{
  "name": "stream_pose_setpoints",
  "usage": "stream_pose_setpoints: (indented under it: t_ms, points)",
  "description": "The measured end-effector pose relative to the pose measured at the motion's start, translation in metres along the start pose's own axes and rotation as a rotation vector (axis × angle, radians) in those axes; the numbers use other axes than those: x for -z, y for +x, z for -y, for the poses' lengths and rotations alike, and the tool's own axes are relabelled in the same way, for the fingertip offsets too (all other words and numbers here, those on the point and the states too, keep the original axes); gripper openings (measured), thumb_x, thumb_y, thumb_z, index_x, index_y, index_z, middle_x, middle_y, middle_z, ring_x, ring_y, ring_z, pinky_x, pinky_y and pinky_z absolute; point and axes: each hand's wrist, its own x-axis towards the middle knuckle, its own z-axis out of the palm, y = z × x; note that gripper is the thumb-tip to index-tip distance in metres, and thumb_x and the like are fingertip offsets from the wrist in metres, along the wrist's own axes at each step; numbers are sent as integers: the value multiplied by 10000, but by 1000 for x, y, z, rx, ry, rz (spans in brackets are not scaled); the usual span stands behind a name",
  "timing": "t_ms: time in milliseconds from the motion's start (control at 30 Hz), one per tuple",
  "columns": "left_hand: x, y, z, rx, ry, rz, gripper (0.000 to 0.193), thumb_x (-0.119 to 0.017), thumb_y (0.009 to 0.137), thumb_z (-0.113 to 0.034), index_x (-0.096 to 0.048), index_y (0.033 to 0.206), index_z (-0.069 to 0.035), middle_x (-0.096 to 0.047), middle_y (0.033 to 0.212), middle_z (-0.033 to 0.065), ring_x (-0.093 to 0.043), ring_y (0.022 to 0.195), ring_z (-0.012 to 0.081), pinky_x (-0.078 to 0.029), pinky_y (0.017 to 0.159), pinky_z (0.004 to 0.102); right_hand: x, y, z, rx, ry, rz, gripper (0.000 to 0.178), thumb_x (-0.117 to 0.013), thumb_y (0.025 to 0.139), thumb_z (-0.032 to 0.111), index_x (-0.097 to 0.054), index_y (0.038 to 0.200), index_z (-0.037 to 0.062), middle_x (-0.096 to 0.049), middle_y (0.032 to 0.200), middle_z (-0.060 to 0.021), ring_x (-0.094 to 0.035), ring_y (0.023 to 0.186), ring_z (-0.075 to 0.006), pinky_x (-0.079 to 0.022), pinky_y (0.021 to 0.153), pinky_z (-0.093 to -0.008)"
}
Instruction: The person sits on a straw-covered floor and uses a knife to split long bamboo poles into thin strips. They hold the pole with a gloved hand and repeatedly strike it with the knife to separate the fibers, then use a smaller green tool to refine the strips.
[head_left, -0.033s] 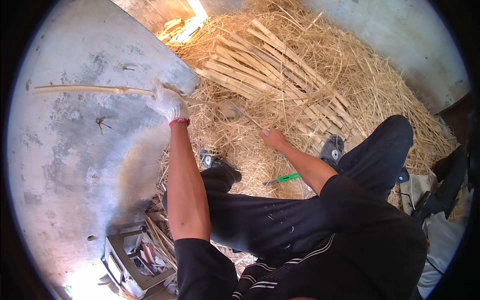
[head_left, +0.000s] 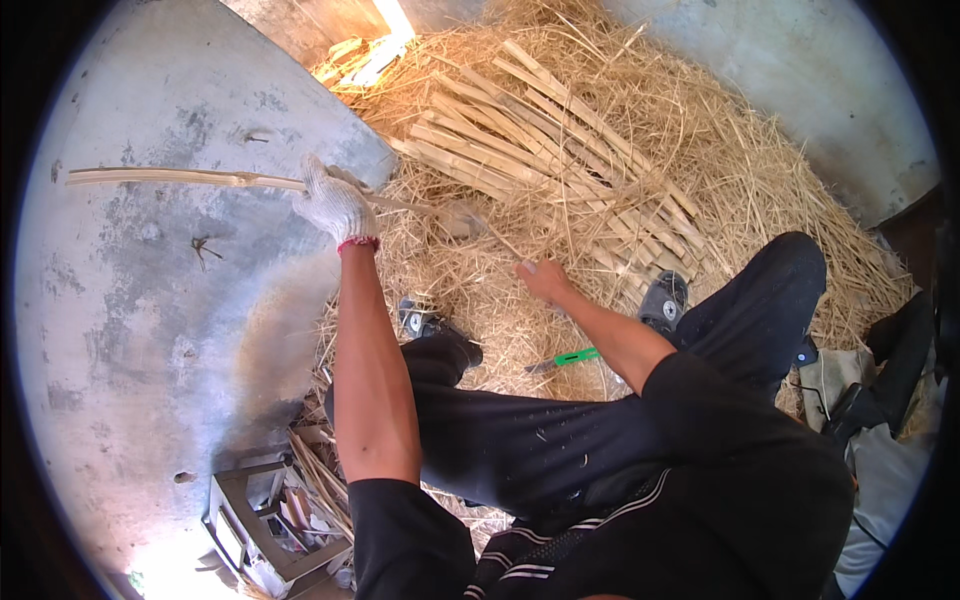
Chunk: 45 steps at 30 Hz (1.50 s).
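My left hand [head_left: 335, 203], in a white knitted glove with a red cuff, is closed round a long bamboo strip [head_left: 190, 178]. One part of the strip extends left in front of the grey wall; the other runs right over the straw. My bare right hand [head_left: 545, 281] is closed on a thin, stick-like tool [head_left: 500, 238]. Its far end looks greyish and blurred beside the strip's right end; whether they touch I cannot tell. Below my right hand, a green-handled knife [head_left: 575, 356] lies by my leg.
Several split bamboo strips [head_left: 560, 145] lie on a straw-like heap of shavings [head_left: 740, 170] ahead. A grey wall [head_left: 130, 280] stands at the left. At lower left is a wooden frame stool [head_left: 240, 510] with scraps in it. Dark shoes [head_left: 663, 300] rest among the shavings.
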Motion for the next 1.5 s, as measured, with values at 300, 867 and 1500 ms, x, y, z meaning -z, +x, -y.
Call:
stream_pose_setpoints:
  t_ms: [300, 867, 1500]
  points:
    - [-21, 5, 12, 7, 37, 4, 352, -562, 969, -233, -409, 672, -126, -369, 453, 0, -352, 342, 124, -346, 313, 317, -7, -31, 71, 234, 186, 12, 602, -504, 943, 555, -671, 966, -22, -670, 891, -271, -649, 848, -438, -490, 753, -491]
    - [3, 24, 34, 22, 71, -143, 399, -570, 960, -242, -379, 631, -123, -351, 460, 9, -339, 350, 142, -350, 348, 328, -17, -12, 20, 65, 117, -111, 668, -544, 902, 592, -648, 780, -57, -620, 636, -217, -660, 685, -345, -502, 667, -449]
    - [15, 52, -117, 272, -42, -2, 503, -491, 986, -360, -245, 581, -194, -191, 492, -46, -168, 418, 118, -157, 415, 299, 64, -49, 114, 310, 547, 90, 509, -806, 781, 454, -666, 1013, 24, -562, 669, -46, -597, 656, -140, -470, 592, -324]
